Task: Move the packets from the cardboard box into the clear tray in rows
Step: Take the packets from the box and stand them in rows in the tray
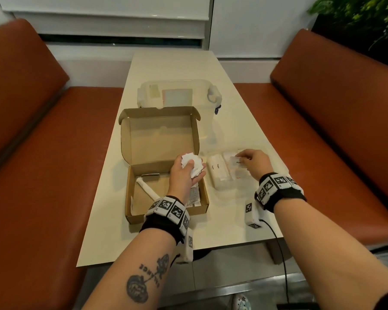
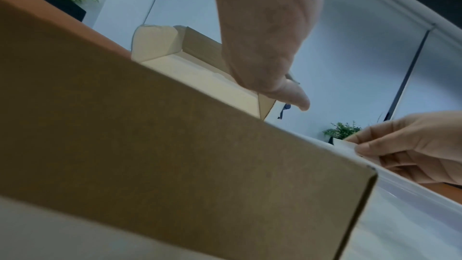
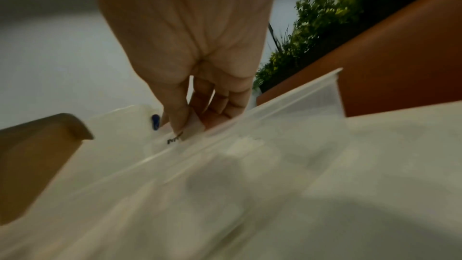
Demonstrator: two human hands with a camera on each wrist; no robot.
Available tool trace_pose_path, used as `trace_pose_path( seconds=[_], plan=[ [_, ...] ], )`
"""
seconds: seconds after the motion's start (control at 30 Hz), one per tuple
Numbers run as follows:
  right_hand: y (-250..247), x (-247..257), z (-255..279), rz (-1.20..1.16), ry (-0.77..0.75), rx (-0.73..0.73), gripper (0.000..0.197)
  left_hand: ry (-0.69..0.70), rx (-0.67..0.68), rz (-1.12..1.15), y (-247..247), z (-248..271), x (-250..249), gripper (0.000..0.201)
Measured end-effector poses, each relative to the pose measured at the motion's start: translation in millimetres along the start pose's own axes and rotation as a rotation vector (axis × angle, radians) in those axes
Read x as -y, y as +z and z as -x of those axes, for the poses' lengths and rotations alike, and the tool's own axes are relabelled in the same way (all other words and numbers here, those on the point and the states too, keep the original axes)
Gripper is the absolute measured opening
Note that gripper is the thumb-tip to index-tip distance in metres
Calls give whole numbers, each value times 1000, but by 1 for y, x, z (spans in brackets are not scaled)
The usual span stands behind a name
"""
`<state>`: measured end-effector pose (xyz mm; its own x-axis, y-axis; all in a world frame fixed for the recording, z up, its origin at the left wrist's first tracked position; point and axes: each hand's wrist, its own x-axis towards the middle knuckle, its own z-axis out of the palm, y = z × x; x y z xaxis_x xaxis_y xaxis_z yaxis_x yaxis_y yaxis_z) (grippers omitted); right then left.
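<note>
The left hand [image 1: 184, 173] cups a loose bunch of thin white paper packets [image 1: 192, 165] over the cardboard box [image 1: 164, 191]; slick and flat, they could slide out and scatter. Just right of the box, the right hand [image 1: 253, 163] pinches one packet [image 1: 238, 163] between thumb and fingers [image 3: 175, 110] over the clear tray [image 1: 224, 191], whose stacked rows could be knocked crooked.
</note>
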<state>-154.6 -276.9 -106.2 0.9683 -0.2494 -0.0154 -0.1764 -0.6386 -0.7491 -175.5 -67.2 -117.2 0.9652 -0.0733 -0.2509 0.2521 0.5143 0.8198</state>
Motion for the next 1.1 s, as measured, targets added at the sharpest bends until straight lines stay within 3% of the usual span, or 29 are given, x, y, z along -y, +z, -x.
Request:
trace_pose_path(
  seconds=[0.27,0.47,0.87,1.1],
  plan=[
    [-41,-34,-14,17,39,-80,15,-6,49,-74,25,-5,11,27],
    [-36,-45,-10,176,12,82,15,-16,65,-122,46,-8,24,29],
    [-28,-45,-18,464,-3,123,11,-37,27,-152,51,-12,46,27],
    [-25,-45,-27,629,-15,218,41,-52,-25,-161,51,-16,48,27]
  ],
)
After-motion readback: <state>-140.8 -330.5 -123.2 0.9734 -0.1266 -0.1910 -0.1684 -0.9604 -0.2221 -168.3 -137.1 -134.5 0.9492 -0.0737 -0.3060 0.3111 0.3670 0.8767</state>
